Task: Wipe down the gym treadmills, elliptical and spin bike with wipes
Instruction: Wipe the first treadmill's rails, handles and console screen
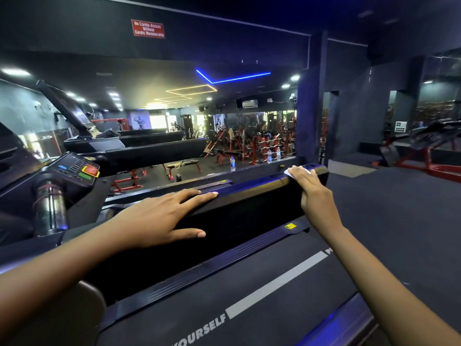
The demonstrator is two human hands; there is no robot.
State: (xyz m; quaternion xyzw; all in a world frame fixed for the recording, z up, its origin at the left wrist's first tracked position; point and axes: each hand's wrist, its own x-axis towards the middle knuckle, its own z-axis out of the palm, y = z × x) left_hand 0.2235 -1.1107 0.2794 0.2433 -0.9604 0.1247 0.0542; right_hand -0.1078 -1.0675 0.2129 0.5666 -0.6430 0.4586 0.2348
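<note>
Nearest the lens, two bare forearms stretched out over a treadmill belt (274, 295) printed with a white stripe and the letters "YOURSELF". Beyond the belt, at the front of the treadmill, a long black motor hood (249, 208) running across the view. Left hand (159, 216) laid flat on the hood left of middle, released, fingers straight and spread along the top, thumb on the near face, holding nothing. Right hand (309, 188) farther off at the hood's right end, fingers stretched out and pressing a white wipe (290, 172) against the top surface, thumb hanging down the near side; not clenched round the wipe, only pressing it flat. Wipe mostly covered, a white edge showing past the fingertips. To the left, a neighbouring treadmill's console (74, 168) with green, red and blue buttons. Behind the hood, a wall mirror (224, 121) reflecting red weight benches and ceiling lights, water bottles (232, 163) standing at its lower edge. High on the dark wall, a red sign (148, 28).
</note>
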